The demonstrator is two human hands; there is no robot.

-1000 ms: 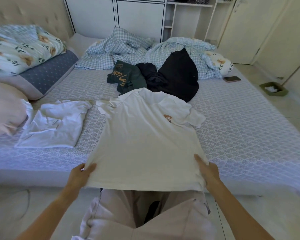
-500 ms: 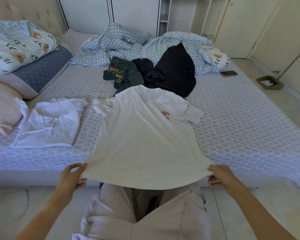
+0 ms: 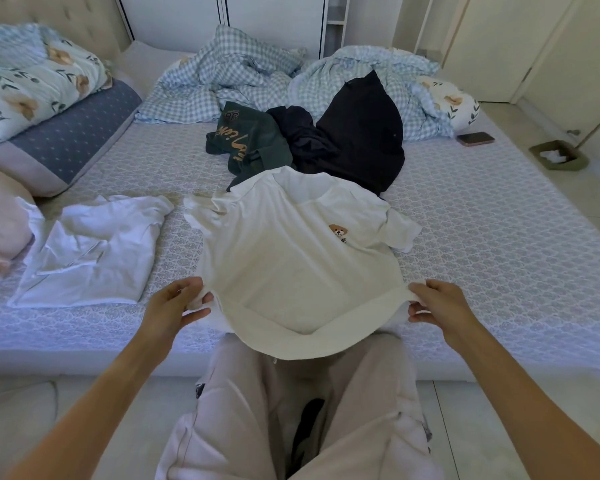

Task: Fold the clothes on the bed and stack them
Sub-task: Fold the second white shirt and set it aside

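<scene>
Left of my left hand point(image 3: 174, 308) lies a folded white garment point(image 3: 94, 251). That hand pinches the hem of the white T-shirt point(image 3: 291, 258), stretched across to my right hand point(image 3: 437, 303), which pinches the other corner. Dark clothes point(image 3: 326, 140) lie beyond both hands.

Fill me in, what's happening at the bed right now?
A person stands at the bed's edge, gripping the hem of a white bear-logo T-shirt, left hand and right hand at opposite corners. The hem is lifted; the collar end lies on the mattress. A white garment lies loosely folded to the left. A green shirt and dark clothes lie unfolded behind.
</scene>
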